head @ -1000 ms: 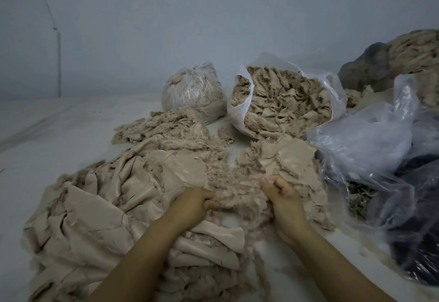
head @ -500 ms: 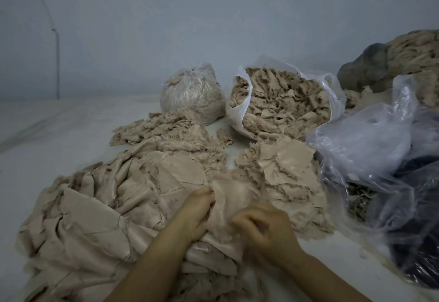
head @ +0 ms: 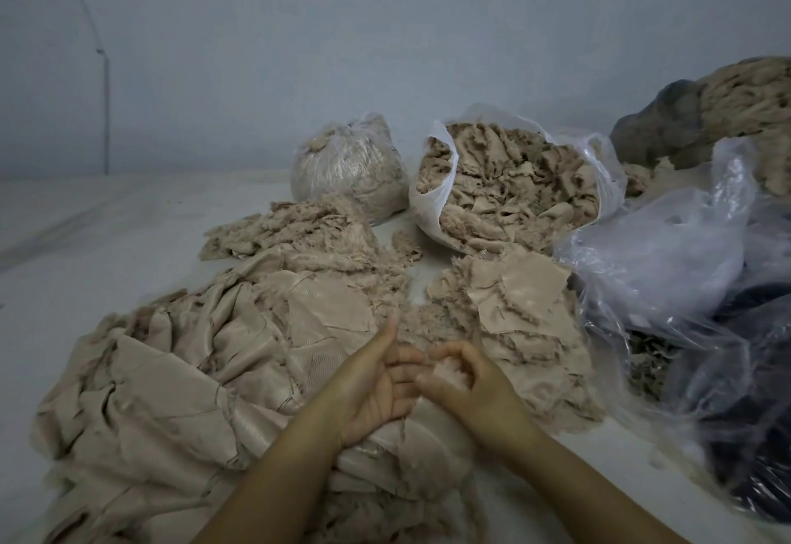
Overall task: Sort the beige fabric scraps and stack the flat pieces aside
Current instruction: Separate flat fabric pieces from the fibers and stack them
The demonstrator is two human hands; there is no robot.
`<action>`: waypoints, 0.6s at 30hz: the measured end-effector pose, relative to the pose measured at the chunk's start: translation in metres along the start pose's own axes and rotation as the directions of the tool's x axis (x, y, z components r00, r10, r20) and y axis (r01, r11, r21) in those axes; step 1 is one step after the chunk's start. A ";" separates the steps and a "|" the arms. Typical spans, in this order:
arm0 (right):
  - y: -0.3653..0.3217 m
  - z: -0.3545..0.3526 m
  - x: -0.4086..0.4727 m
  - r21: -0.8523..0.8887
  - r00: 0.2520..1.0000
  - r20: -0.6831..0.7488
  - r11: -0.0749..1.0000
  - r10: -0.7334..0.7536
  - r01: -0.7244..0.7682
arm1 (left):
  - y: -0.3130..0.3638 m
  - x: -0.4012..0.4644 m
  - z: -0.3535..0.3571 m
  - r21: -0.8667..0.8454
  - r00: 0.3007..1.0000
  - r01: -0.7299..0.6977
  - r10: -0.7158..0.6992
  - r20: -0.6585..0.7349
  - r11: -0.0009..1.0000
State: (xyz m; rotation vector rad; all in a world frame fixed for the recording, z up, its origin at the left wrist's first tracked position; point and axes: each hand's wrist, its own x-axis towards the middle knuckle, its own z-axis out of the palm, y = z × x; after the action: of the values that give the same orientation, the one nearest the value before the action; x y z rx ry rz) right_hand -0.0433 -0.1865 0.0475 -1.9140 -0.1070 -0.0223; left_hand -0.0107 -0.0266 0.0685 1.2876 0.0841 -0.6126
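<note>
The right hand (head: 464,376) pinches a fluffy scrap (head: 449,372); the left hand (head: 381,385) is spread, thumb up. The person should pull gently, keeping the flat pieces (head: 192,372) smooth.

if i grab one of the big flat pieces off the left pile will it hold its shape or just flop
It will probably flop: the flat pieces lie creased and draped over one another. Likely light too, as the cloth looks thin. The frayed edges on the pile behind suggest loose threads may snag and drag neighbouring scraps along.
</note>
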 end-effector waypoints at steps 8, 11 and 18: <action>-0.001 -0.002 0.015 0.271 0.908 -0.410 0.962 0.081 0.036 | -0.012 -0.006 0.007 0.283 0.994 -0.082 0.099 -0.046 0.956; -0.005 -0.008 0.013 0.289 0.988 -0.114 0.955 0.106 -0.069 | -0.008 -0.005 0.007 0.249 0.977 -0.188 0.206 -0.047 0.950; -0.009 -0.004 0.004 0.567 0.984 -0.040 0.815 0.176 -0.123 | -0.004 0.001 0.007 0.391 0.851 -0.365 0.473 -0.227 0.845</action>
State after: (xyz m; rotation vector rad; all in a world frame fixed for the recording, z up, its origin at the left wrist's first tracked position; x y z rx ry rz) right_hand -0.0397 -0.1868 0.0580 -1.3169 0.0944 0.0270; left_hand -0.0138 -0.0341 0.0670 1.6678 -0.0475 -0.0249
